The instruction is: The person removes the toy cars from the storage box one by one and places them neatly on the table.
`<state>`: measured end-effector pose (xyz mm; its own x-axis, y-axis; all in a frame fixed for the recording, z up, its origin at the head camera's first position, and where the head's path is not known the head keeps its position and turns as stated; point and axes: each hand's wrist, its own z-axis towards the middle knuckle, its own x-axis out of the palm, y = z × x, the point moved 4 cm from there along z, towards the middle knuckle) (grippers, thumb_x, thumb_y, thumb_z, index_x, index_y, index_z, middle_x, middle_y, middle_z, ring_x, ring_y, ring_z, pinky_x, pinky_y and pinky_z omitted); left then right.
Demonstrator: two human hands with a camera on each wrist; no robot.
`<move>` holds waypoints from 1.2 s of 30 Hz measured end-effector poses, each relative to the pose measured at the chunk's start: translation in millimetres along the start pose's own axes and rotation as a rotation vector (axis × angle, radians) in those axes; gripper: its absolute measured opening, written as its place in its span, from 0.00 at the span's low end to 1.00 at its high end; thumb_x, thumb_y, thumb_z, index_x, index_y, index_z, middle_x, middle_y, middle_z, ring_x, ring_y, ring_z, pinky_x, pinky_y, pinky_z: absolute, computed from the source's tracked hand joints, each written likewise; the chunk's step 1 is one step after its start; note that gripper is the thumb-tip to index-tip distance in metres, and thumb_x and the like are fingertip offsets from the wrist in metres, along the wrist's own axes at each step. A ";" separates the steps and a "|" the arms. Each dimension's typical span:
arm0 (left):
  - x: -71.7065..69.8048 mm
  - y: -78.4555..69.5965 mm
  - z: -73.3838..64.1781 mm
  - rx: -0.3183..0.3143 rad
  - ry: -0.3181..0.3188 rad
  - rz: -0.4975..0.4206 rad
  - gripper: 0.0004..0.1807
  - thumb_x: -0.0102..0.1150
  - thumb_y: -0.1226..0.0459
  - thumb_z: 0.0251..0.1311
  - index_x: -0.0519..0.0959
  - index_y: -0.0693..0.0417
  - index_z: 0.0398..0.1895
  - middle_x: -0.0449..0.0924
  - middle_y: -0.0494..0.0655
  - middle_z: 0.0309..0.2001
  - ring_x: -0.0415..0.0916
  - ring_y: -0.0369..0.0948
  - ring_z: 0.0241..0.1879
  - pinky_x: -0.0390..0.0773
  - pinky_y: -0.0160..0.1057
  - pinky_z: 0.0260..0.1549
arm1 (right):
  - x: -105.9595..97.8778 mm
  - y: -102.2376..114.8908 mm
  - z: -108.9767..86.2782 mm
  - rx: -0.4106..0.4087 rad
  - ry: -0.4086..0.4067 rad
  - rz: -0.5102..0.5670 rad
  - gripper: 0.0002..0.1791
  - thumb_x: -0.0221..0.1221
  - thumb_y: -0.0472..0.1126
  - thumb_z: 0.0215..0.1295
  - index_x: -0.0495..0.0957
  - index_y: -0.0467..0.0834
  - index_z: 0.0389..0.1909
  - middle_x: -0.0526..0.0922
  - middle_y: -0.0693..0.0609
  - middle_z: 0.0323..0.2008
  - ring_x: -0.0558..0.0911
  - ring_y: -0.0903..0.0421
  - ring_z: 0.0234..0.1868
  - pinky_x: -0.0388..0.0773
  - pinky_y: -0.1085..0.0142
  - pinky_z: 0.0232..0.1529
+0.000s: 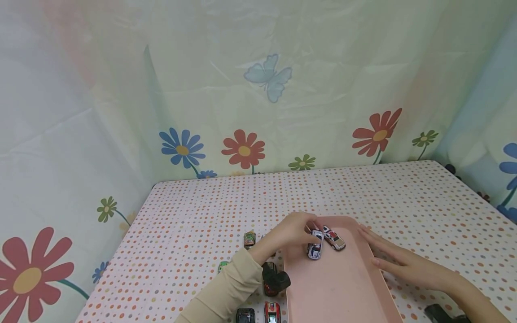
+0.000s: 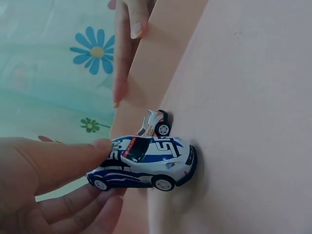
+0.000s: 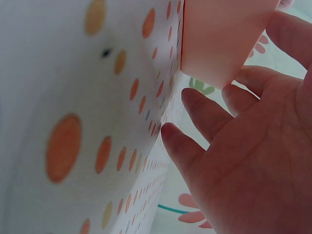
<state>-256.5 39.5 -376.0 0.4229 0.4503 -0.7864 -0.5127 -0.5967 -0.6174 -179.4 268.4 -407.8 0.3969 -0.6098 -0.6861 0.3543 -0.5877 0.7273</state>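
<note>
My left hand (image 1: 296, 229) pinches a white and blue toy car (image 2: 146, 163) between thumb and fingers, at the far left part of a pink tray (image 1: 335, 287). Beside it in the tray lies a white toy car with red and orange markings (image 1: 334, 238); the left wrist view shows it partly hidden behind the held car. Along the tray's right wall, my right hand (image 1: 412, 264) rests with its fingers extended. In the right wrist view its fingertips touch or nearly touch the outside of that wall, and nothing is held.
Left of the tray, several toy cars stand on the dotted tablecloth: a green and orange one (image 1: 249, 239), a black one (image 1: 245, 315), a red one (image 1: 272, 312), others partly under the left arm. A flowered curtain (image 1: 266, 89) hangs behind the table.
</note>
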 end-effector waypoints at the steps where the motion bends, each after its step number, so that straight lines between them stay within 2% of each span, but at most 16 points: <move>1: -0.2 0.6 -0.3 0.003 0.001 -0.023 0.11 0.69 0.66 0.51 0.81 0.51 0.39 0.79 0.37 0.33 0.74 0.30 0.31 0.71 0.26 0.31 | 0.0 -0.2 0.1 0.001 0.000 -0.001 0.33 0.47 0.44 0.73 0.44 0.49 0.74 0.42 0.38 0.71 0.39 0.86 0.59 0.58 0.34 0.50; 7: -2.1 2.7 -3.3 0.024 0.004 -0.149 0.09 0.66 0.67 0.54 0.82 0.53 0.39 0.79 0.38 0.33 0.75 0.30 0.33 0.72 0.26 0.34 | 0.5 -0.9 1.0 0.003 0.012 0.055 0.34 0.47 0.43 0.73 0.44 0.49 0.74 0.39 0.38 0.71 0.39 0.87 0.58 0.52 0.29 0.50; 13: -8.2 4.3 -8.8 0.018 -0.014 -0.265 0.10 0.65 0.68 0.55 0.84 0.55 0.41 0.81 0.38 0.35 0.75 0.29 0.34 0.72 0.28 0.36 | 0.5 -0.4 1.3 -0.001 0.011 0.041 0.34 0.47 0.43 0.73 0.44 0.49 0.74 0.40 0.37 0.71 0.39 0.87 0.58 0.53 0.30 0.50; 15: -10.3 5.2 -10.2 0.020 -0.021 -0.288 0.11 0.64 0.67 0.55 0.84 0.56 0.42 0.81 0.38 0.35 0.75 0.29 0.33 0.73 0.28 0.34 | 0.1 -0.3 0.9 -0.004 0.001 0.010 0.34 0.47 0.44 0.73 0.44 0.50 0.74 0.41 0.37 0.71 0.39 0.87 0.59 0.58 0.36 0.53; 18: -13.8 6.3 -13.8 0.017 -0.026 -0.343 0.12 0.64 0.66 0.57 0.83 0.57 0.45 0.82 0.37 0.36 0.76 0.30 0.32 0.74 0.29 0.32 | -0.5 -0.3 0.1 -0.012 -0.012 -0.024 0.33 0.48 0.44 0.72 0.45 0.50 0.74 0.43 0.38 0.71 0.40 0.85 0.60 0.64 0.52 0.56; 20: -16.4 6.9 -16.8 0.015 -0.027 -0.372 0.13 0.63 0.65 0.57 0.83 0.57 0.46 0.82 0.37 0.36 0.76 0.31 0.31 0.75 0.30 0.31 | -0.8 -0.2 -0.5 -0.017 -0.020 -0.049 0.33 0.48 0.44 0.72 0.46 0.50 0.74 0.44 0.38 0.71 0.40 0.84 0.61 0.65 0.64 0.54; 21: -17.8 7.0 -18.3 0.015 -0.028 -0.387 0.13 0.63 0.65 0.57 0.83 0.57 0.46 0.82 0.36 0.36 0.76 0.31 0.32 0.75 0.30 0.31 | -0.9 -0.1 -0.5 -0.020 -0.021 -0.046 0.33 0.48 0.44 0.72 0.46 0.50 0.74 0.44 0.38 0.71 0.40 0.84 0.61 0.64 0.66 0.54; 27: -27.1 9.6 -27.0 0.007 -0.038 -0.478 0.13 0.62 0.64 0.58 0.83 0.58 0.46 0.82 0.38 0.36 0.78 0.33 0.33 0.76 0.32 0.34 | -1.0 0.4 -0.6 -0.028 -0.024 -0.050 0.33 0.48 0.44 0.72 0.46 0.50 0.74 0.45 0.37 0.71 0.40 0.84 0.61 0.65 0.64 0.53; 32: -35.8 14.6 -35.1 0.006 -0.046 -0.558 0.13 0.62 0.65 0.59 0.82 0.59 0.46 0.81 0.40 0.35 0.78 0.36 0.34 0.77 0.34 0.35 | -1.0 0.4 -0.7 -0.029 -0.013 -0.029 0.33 0.47 0.43 0.73 0.45 0.49 0.74 0.44 0.38 0.71 0.41 0.84 0.62 0.65 0.67 0.53; 36: -42.9 20.3 -42.4 0.009 -0.055 -0.577 0.13 0.60 0.64 0.60 0.82 0.58 0.47 0.81 0.42 0.37 0.78 0.38 0.36 0.77 0.38 0.37 | -1.3 0.9 -0.6 -0.030 -0.008 -0.013 0.33 0.47 0.43 0.73 0.45 0.49 0.74 0.43 0.39 0.71 0.41 0.84 0.62 0.65 0.68 0.53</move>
<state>-253.3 -20.1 -353.9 0.5967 0.7350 -0.3222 -0.2168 -0.2389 -0.9465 -179.1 269.0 -406.2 0.3857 -0.6065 -0.6953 0.3844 -0.5794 0.7187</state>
